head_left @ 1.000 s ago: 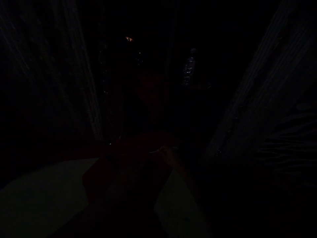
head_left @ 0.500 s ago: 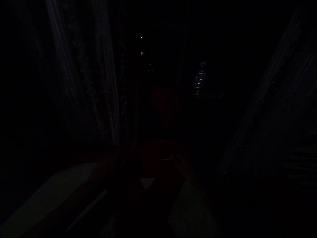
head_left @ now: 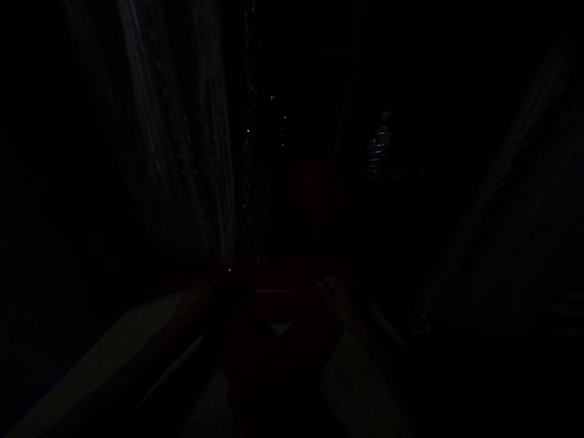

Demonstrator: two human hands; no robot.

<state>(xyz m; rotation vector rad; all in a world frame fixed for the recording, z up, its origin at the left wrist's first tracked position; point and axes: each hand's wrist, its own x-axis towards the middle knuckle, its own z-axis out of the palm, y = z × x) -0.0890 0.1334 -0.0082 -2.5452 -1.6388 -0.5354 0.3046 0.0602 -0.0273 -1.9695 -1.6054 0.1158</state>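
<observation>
Shifted leftward, a pale strip [head_left: 274, 291] shows between left hand [head_left: 206, 293] and right hand [head_left: 336, 294], grips too dark to tell.

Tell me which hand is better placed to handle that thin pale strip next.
Probably your right hand: its fingertips sit near the visible right end of the thin pale strip. Your left hand, on the other side, is too dark to judge.

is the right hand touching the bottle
No, the bottle shows farther back, with a dark gap between it and the right hand.
</observation>
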